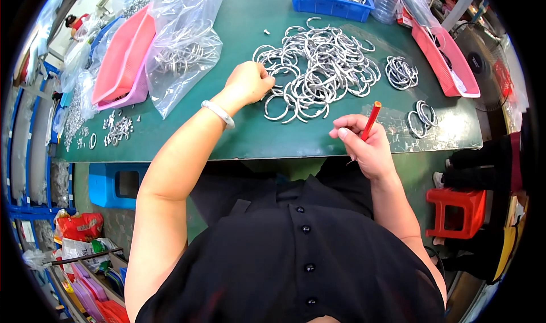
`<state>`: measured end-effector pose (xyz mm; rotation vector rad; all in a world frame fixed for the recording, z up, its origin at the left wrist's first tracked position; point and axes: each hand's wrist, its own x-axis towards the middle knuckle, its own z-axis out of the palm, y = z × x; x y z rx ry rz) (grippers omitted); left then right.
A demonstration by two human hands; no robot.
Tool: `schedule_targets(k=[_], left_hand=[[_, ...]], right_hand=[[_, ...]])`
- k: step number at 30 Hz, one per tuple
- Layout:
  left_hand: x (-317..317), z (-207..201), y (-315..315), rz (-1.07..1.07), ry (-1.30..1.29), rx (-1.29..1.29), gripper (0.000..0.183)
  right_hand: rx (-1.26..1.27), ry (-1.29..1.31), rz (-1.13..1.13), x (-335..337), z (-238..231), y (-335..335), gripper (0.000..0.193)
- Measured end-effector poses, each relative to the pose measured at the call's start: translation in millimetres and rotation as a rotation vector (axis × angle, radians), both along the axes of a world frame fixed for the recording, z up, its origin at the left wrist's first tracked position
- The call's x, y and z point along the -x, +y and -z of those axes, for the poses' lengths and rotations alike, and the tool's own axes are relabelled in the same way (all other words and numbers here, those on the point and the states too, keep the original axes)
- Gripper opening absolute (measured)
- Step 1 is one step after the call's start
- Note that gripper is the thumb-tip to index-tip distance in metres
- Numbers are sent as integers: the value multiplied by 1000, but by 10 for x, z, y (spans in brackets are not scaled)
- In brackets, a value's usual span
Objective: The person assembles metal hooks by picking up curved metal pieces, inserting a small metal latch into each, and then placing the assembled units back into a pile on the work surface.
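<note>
A heap of silver open-ended bangles (324, 67) lies on the green tabletop in front of me. My left hand (248, 84) is closed at the heap's left edge, palm down with fingers curled. Its fingertips are beside the nearest bangles, and whatever they may pinch is hidden. A pale bangle circles my left wrist. At the table's near edge, right of the heap, my right hand (367, 144) has a slim red pencil (371, 120) slanting up between thumb and fingers. A smaller cluster of bangles (401, 73) and a few loose bangles (422, 119) lie to the right.
Left stand stacked pink trays (126, 58) and a clear plastic bag (185, 50) of bangles. Small metal parts (119, 128) lie scattered nearby. A blue bin (333, 3) of metal pieces sits at the far side, a pink basket (446, 61) at right. Stools stand below the table.
</note>
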<state>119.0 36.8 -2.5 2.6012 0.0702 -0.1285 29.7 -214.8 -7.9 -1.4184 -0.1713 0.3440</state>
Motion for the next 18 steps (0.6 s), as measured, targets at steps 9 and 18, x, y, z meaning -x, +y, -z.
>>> schedule_targets(k=[9,18], left_hand=[[61,49,-10,-83,-223,550,14],[145,157,-79,-137,-196,938,12]], right_hand=[[5,-13,-6,-17,0,0,15],[5,8,-20,-8,-38,-6,14]])
